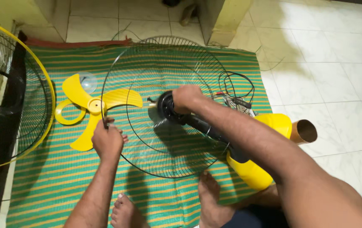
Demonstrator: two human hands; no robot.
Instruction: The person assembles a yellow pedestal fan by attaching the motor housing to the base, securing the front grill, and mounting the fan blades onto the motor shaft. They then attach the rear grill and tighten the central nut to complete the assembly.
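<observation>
On the green striped mat (54,177), between the two bare feet and the loose yellow fan blade (90,107): black wire fan guard (147,160), tilted up on edge, open bowl toward the camera. At its left rim, left hand (108,141), fingers curled shut around the outer wire ring. At its hub, right hand (186,98), fingers wrapped closed over the black motor housing (166,109), short shaft poking out leftward through the guard's centre toward the blade. Long axis of motor and neck running from hub down-right to the yellow fan body (252,173), along the right forearm. Right hand nearer the centre; left hand out at the edge, just beside the blade. Off to the far left, well apart, second guard with yellow rim (48,84). Behind the motor, tangled black cable (235,90).
</observation>
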